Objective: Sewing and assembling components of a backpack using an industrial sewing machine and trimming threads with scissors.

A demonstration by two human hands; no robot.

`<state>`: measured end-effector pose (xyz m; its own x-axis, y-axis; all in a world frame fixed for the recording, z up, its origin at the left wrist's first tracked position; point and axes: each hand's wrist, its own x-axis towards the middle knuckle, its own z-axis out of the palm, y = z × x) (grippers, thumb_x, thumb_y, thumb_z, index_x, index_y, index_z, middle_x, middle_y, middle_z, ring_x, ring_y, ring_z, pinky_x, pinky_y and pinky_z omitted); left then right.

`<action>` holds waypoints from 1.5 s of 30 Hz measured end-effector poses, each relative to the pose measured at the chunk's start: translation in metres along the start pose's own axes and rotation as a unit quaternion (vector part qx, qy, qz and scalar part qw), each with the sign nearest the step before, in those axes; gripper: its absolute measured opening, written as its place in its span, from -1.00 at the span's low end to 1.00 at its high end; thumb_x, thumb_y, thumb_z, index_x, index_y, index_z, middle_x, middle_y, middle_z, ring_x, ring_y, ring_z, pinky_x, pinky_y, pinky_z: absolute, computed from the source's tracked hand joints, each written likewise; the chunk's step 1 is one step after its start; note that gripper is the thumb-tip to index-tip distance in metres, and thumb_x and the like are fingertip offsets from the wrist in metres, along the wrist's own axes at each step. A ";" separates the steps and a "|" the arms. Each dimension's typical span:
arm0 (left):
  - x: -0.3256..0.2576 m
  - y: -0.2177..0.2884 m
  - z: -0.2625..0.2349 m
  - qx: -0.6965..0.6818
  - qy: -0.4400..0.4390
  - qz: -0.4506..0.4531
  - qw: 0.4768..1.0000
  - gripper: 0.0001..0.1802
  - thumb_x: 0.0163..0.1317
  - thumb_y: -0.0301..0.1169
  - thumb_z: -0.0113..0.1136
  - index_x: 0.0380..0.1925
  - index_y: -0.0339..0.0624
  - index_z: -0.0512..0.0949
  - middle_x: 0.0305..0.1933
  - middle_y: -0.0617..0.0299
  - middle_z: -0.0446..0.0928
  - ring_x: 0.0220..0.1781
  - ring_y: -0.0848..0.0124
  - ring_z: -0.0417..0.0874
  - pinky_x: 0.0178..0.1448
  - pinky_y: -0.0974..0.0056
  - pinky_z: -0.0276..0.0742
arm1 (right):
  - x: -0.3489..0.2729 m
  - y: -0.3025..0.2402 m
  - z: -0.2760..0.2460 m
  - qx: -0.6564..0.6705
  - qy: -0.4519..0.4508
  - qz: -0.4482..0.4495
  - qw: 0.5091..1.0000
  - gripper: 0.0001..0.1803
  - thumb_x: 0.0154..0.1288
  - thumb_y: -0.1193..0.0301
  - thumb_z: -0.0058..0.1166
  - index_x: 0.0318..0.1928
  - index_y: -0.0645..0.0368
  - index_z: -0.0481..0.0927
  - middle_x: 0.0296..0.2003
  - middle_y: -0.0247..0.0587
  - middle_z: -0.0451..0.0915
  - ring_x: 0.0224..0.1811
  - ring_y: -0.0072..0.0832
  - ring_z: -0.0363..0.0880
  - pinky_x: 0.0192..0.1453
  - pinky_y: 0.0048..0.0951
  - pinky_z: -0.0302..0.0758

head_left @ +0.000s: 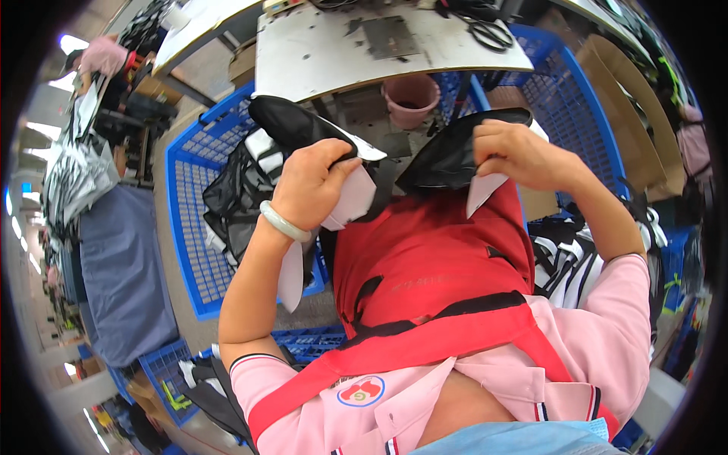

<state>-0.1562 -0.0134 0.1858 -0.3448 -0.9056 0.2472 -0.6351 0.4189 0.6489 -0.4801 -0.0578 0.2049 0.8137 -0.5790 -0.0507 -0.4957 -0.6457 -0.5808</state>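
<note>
My left hand point(312, 184), with a pale green bangle on the wrist, grips one end of a black and white fabric piece point(425, 155). My right hand point(523, 155) grips the other end of the same piece. The fabric hangs between both hands above my red apron point(432, 265). White parts of the fabric stick out under each fist. Both hands are closed on the cloth, just in front of the worktable edge.
A white worktable point(318, 53) with black scissors point(489, 32) stands ahead, a pink bucket point(410, 98) below it. Blue plastic crates point(189, 227) with black and white fabric stand left and right. Cardboard point(629, 114) lies far right. Another person point(102, 57) is far left.
</note>
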 end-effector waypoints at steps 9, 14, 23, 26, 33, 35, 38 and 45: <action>0.043 0.121 -0.005 -0.186 -0.216 0.220 0.933 -0.85 0.13 -0.51 0.20 -0.31 -0.33 0.49 -0.38 -0.01 0.49 -0.30 -0.02 0.55 -0.28 0.09 0.49 | 0.004 -0.055 -0.035 -0.032 0.211 -0.333 0.918 -0.85 0.19 0.44 0.17 -0.39 0.19 0.46 -0.34 -0.13 0.49 -0.21 -0.17 0.55 0.01 -0.11 0.41; 0.063 0.096 -0.002 -0.201 -0.170 0.069 0.962 -0.85 0.11 -0.51 0.26 -0.35 -0.39 0.57 -0.46 0.01 0.53 -0.45 0.30 0.56 -0.32 0.29 0.47 | 0.015 -0.019 -0.021 -0.065 0.316 -0.210 0.923 -0.74 0.27 0.27 0.14 -0.40 0.19 0.46 -0.54 -0.16 0.45 -0.55 -0.14 0.46 -0.48 -0.25 0.39; 0.110 0.042 -0.001 -0.019 -0.152 -0.027 0.988 -0.77 0.16 -0.45 0.27 -0.24 -0.40 0.62 -0.47 0.12 0.62 -0.41 0.56 0.52 -0.27 0.40 0.47 | 0.049 0.025 -0.033 -0.064 0.226 -0.019 0.972 -0.49 0.21 -0.07 0.15 -0.38 0.19 0.55 -0.63 -0.04 0.48 -0.50 -0.07 0.51 -0.41 -0.14 0.39; 0.130 0.022 -0.003 0.008 -0.125 -0.013 0.992 -0.78 0.16 -0.46 0.25 -0.23 -0.41 0.62 -0.46 0.14 0.63 -0.40 0.57 0.52 -0.26 0.40 0.47 | 0.068 0.038 -0.046 -0.026 0.194 -0.003 0.981 -0.51 0.13 -0.02 0.20 -0.27 0.21 0.58 -0.60 0.00 0.51 -0.46 -0.09 0.53 -0.32 -0.17 0.41; 0.176 -0.024 0.003 -0.117 -0.041 -0.060 0.991 -0.77 0.17 -0.44 0.25 -0.25 -0.42 0.64 -0.48 0.22 0.62 -0.44 0.58 0.49 -0.33 0.40 0.43 | 0.106 0.062 -0.077 0.041 0.159 0.059 0.985 -0.58 0.11 0.14 0.24 -0.29 0.28 0.52 -0.52 -0.15 0.48 -0.42 -0.46 0.39 -0.29 -0.41 0.37; 0.193 -0.029 0.007 -0.144 -0.031 -0.069 0.987 -0.77 0.18 -0.43 0.26 -0.26 -0.42 0.65 -0.47 0.26 0.62 -0.43 0.59 0.48 -0.34 0.41 0.42 | 0.114 0.076 -0.082 0.034 0.190 0.061 0.979 -0.52 0.08 0.07 0.23 -0.26 0.29 0.56 -0.43 -0.04 0.55 -0.37 -0.34 0.48 -0.23 -0.35 0.41; 0.213 -0.040 0.008 -0.139 -0.010 -0.088 0.986 -0.76 0.17 -0.40 0.28 -0.26 -0.39 0.66 -0.43 0.27 0.63 -0.42 0.60 0.48 -0.33 0.44 0.40 | 0.131 0.095 -0.090 0.032 0.201 0.059 0.977 -0.51 0.08 0.06 0.23 -0.28 0.30 0.56 -0.45 -0.07 0.54 -0.39 -0.38 0.46 -0.24 -0.36 0.40; 0.239 -0.060 0.021 -0.140 0.008 -0.130 0.982 -0.74 0.16 -0.37 0.30 -0.26 -0.38 0.67 -0.43 0.25 0.64 -0.42 0.57 0.52 -0.30 0.43 0.43 | 0.148 0.120 -0.091 0.033 0.206 0.093 0.974 -0.57 0.11 0.12 0.24 -0.30 0.29 0.55 -0.48 -0.22 0.49 -0.41 -0.50 0.38 -0.26 -0.42 0.35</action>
<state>-0.2151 -0.2535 0.1906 -0.1839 -0.9813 0.0565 -0.4855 0.1406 0.8629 -0.4469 -0.2659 0.2021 0.5148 -0.8419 0.1618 -0.5914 -0.4854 -0.6439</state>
